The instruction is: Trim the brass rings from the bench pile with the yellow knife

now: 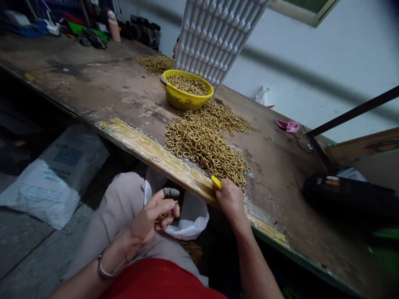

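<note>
Scuffed brown table [118,91]: slants across the view, a shiny yellow strip [146,143] along its near edge.
Pale wall [311,70]: two o'clock, dimly lit, behind the table.
Gold-coloured metal rings [202,141]: heaped mid-table, just beside the round yellow bowl [187,101] of rings at twelve o'clock.
Left hand [157,216]: seven o'clock, grip curled round a few rings.
Right hand [231,201]: five o'clock, grip closed on a yellow-handled tool [216,182].
Grey floor [18,257]: white printed sack [62,182] at nine o'clock.
</note>
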{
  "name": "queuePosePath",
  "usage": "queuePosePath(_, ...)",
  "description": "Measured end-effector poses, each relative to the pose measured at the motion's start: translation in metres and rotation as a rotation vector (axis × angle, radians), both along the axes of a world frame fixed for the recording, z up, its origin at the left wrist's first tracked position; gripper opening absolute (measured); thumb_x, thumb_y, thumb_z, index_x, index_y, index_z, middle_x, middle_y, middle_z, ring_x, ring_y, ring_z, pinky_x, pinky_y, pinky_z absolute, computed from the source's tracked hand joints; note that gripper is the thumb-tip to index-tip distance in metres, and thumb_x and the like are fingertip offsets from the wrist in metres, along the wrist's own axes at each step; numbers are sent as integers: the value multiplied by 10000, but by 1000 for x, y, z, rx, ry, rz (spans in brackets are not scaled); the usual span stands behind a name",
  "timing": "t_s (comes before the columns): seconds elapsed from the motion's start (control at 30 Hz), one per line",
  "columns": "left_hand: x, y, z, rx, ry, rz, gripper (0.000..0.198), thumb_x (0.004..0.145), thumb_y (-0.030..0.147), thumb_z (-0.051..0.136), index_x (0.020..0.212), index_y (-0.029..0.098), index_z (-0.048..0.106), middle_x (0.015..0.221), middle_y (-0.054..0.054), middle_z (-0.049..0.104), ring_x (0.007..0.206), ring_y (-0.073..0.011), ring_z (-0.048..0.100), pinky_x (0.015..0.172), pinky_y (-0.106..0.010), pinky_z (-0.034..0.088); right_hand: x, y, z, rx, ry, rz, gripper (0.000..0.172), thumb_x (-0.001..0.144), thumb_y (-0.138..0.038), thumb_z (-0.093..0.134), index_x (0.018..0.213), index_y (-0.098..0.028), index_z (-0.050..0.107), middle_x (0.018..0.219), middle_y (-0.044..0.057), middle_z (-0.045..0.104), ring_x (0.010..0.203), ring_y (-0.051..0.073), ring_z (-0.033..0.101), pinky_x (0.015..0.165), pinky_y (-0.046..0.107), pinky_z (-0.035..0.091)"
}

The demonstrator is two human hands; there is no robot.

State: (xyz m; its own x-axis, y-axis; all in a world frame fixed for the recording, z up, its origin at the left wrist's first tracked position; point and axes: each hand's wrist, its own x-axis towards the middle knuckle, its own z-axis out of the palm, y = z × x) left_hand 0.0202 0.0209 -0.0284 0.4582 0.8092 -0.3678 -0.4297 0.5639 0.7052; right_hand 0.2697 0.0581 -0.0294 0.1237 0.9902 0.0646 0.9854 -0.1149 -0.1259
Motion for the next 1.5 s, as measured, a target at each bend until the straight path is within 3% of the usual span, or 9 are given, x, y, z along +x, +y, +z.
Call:
queuePosePath(0.1, -3, 1, -4, -32, -13, -22, 264, 800, 363, 656, 936, 153, 571, 857, -71, 668, 513, -72, 509, 353, -146, 219, -11, -7, 6, 13, 419, 122, 251, 874, -267, 514, 636, -193, 482, 616, -19, 478, 574, 128, 434, 559, 249, 289)
queuePosePath(0.17, -2, 3, -6, -25, 46, -13, 302, 773, 402, 695, 887, 153, 568, 772, -47, 662, 489, -72, 516, 336, -138, 219, -23, -14, 14, -85, 682, 274, 272, 889, -304, 499, 642, -194, 476, 608, -36, 442, 569, 114, 408, 554, 230, 302)
queuePosePath(0.33, -2, 5, -6, 70, 246, -69, 372, 746, 466, 722, 905, 163, 576, 505, 65, 554, 335, -34, 395, 312, -123, 202, -54, -26, 32, -329, 893, 558, 245, 917, -332, 511, 724, -183, 531, 649, -35, 467, 596, 103, 387, 562, 214, 322)
queuePosePath(0.47, -7, 0, -3, 88, 206, -117, 356, 745, 461, 732, 789, 144, 578, 600, 14, 627, 364, -23, 416, 316, -126, 228, -69, -31, 38, -311, 971, 548, 286, 921, -363, 524, 703, -178, 541, 638, -35, 450, 598, 101, 382, 562, 211, 333)
queuePosePath(0.63, -11, -10, -1, 32, 46, -47, 319, 745, 389, 759, 834, 146, 572, 709, -15, 664, 409, -20, 433, 328, -122, 227, -77, -43, 33, -219, 1109, 425, 272, 922, -405, 531, 804, -176, 615, 712, -6, 547, 654, 120, 463, 621, 226, 384)
queuePosePath(0.8, -10, -16, 3, 36, 54, -26, 309, 737, 342, 777, 846, 143, 568, 724, -25, 676, 428, -29, 468, 338, -121, 271, -77, -53, 29, -186, 1161, 407, 279, 914, -427, 541, 853, -180, 655, 749, 11, 603, 689, 141, 523, 654, 244, 418)
queuePosePath(0.97, -11, -18, 7, -29, -40, -131, 320, 761, 396, 754, 831, 138, 579, 659, -15, 649, 393, -25, 447, 329, -126, 242, -77, -56, 31, -123, 1117, 416, 271, 917, -414, 544, 809, -185, 638, 706, -1, 565, 641, 126, 490, 612, 231, 397)
queuePosePath(1.23, -11, -17, 11, -84, -117, -192, 349, 744, 422, 768, 767, 119, 598, 663, -48, 669, 373, -18, 445, 329, -124, 245, -80, -63, 36, -96, 989, 479, 225, 944, -346, 501, 817, -196, 613, 731, 5, 556, 656, 129, 494, 627, 234, 388)
queuePosePath(1.5, -11, -19, 14, -63, -86, -202, 252, 873, 369, 631, 872, 119, 611, 759, -81, 694, 381, -31, 486, 320, -132, 232, -80, -59, 23, -36, 934, 453, 156, 919, -301, 532, 819, -200, 597, 743, 8, 564, 664, 132, 507, 624, 234, 393)
